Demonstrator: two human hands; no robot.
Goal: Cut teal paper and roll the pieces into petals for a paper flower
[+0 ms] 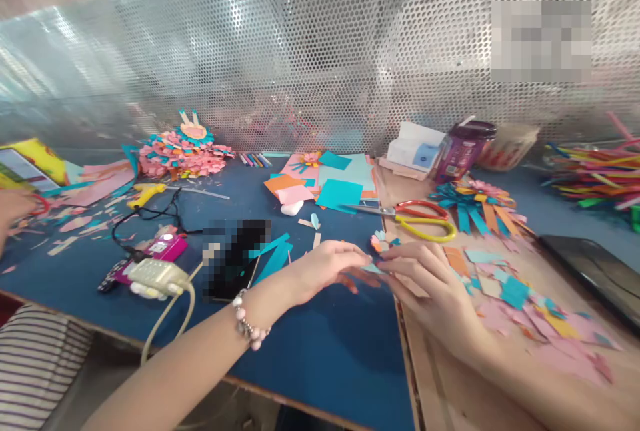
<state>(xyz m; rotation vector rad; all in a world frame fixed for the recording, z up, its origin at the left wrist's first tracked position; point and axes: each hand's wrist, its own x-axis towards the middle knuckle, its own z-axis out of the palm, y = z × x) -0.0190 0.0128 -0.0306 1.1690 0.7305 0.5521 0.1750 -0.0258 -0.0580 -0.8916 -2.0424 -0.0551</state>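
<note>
My left hand (333, 266), with a beaded bracelet (245, 321) on its wrist, and my right hand (425, 281) meet above the seam of the table. Between their fingertips both pinch a small light-blue piece of paper (373, 268). Just behind the fingers lies a small paper flower (383, 242) in several colours, partly covered by my right hand. Scissors (425, 214) with one red and one yellow handle loop rest beyond it, blades pointing left. Teal paper strips (274, 261) are to the left of my left hand, by a dark phone (240, 258).
Coloured paper sheets (340, 192) lie at the back. Paper scraps (545, 318) and another phone (590, 271) are on the right. A power strip (159, 276) with cables sits at left, near a glue gun (147, 194). Perforated metal (320, 51) walls the back. Another person's hand (17, 211) shows far left.
</note>
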